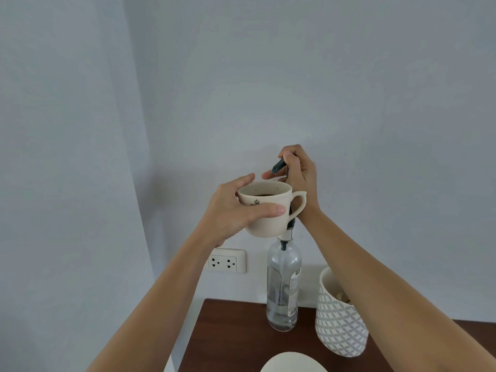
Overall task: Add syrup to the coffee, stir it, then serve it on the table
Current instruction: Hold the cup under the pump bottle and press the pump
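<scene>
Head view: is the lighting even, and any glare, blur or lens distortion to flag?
Head view: soft, even light with faint shadows on the wall behind the hands; mild highlights on the syrup bottle, no harsh glare; the cup is sharp; wide-angle bending shows in the wall corner and forearms.

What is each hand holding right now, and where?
Left hand: cream mug, grip around its body. Right hand: syrup bottle pump head.

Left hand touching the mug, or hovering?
Touching. The head view shows the left hand wrapped around the cream mug, thumb pressed across its front and fingers at the rim, holding it in the air.
</scene>
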Demonstrator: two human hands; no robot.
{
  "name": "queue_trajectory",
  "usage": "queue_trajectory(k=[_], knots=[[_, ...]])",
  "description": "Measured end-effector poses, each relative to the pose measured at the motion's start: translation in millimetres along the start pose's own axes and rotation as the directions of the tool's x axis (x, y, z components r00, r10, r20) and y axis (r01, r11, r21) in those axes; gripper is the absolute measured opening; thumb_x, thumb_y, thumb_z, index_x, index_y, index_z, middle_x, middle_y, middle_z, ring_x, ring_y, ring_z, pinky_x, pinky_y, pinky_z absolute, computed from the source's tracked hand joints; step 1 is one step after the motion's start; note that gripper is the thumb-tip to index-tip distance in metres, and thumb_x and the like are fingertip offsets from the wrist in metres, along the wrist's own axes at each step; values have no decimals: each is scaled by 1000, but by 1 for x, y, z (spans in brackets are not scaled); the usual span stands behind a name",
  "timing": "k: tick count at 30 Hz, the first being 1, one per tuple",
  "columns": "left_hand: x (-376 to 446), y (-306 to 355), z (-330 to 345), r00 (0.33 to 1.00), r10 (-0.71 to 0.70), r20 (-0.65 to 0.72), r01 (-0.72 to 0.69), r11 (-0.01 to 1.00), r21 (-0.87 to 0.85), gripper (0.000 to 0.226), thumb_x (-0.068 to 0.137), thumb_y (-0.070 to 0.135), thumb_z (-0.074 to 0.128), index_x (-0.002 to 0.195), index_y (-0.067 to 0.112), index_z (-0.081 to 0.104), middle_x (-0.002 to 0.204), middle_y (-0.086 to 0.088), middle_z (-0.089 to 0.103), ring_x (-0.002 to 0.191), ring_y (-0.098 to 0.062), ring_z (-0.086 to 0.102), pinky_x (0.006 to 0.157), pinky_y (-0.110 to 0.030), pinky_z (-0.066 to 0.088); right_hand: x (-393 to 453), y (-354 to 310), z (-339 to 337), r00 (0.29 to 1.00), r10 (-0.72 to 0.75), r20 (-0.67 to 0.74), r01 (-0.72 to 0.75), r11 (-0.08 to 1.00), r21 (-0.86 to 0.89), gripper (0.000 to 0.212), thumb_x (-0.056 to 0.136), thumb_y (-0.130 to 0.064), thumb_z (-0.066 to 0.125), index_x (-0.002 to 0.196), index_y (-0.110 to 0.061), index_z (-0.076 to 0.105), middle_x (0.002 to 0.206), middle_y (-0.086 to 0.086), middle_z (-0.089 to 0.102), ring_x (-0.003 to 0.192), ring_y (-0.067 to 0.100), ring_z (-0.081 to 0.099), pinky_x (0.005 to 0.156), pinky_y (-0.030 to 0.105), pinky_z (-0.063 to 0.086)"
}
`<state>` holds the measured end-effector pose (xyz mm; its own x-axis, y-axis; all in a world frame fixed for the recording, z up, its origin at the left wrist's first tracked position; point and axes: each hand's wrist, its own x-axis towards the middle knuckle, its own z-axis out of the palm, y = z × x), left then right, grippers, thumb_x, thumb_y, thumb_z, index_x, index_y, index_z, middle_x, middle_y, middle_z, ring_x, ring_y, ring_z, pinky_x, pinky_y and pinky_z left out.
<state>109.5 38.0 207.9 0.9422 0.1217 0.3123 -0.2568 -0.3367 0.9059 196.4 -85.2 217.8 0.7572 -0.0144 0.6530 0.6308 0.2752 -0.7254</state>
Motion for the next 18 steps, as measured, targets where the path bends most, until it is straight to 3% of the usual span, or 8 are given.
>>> queue_trajectory(k=[4, 9, 14, 18], knots=[[1, 1, -1, 1000, 7, -1, -7, 1000, 17, 123, 33, 52, 86, 146, 22, 49, 136, 7, 63, 115, -9, 63, 81, -22, 51, 1, 2, -1, 1000, 4, 2, -4, 1000, -9, 21, 98, -10, 42, 86, 4, 52, 52, -2, 54, 64, 47, 68, 43, 19, 45], [3, 0, -1, 1000, 8, 6, -8, 1000, 20, 123, 33, 51, 86, 146, 22, 49, 138, 5, 62, 117, -11, 63, 84, -23, 51, 1, -2, 1, 1000, 2, -12, -1, 1000, 23, 20, 97, -6, 41, 82, 1, 51, 56, 5, 50, 65, 58, 61, 42, 19, 46], [4, 0, -1, 1000, 11, 11, -11, 1000, 20, 124, 33, 51, 86, 147, 21, 49, 139, 5, 62, 117, -10, 63, 84, -23, 52, 1, 0, 1, 1000, 3, -16, -2, 1000, 28, 20, 96, -5, 41, 80, 2, 50, 53, 0, 51, 62, 56, 61, 42, 18, 44], [4, 0, -1, 1000, 17, 11, -17, 1000, 19, 123, 33, 51, 86, 147, 20, 49, 140, 5, 61, 117, -10, 62, 83, -21, 51, 2, 4, 0, 1000, -13, -19, 14, 1000, 25, 20, 96, -6, 41, 77, -2, 49, 50, -5, 50, 54, 40, 63, 43, 20, 44]])
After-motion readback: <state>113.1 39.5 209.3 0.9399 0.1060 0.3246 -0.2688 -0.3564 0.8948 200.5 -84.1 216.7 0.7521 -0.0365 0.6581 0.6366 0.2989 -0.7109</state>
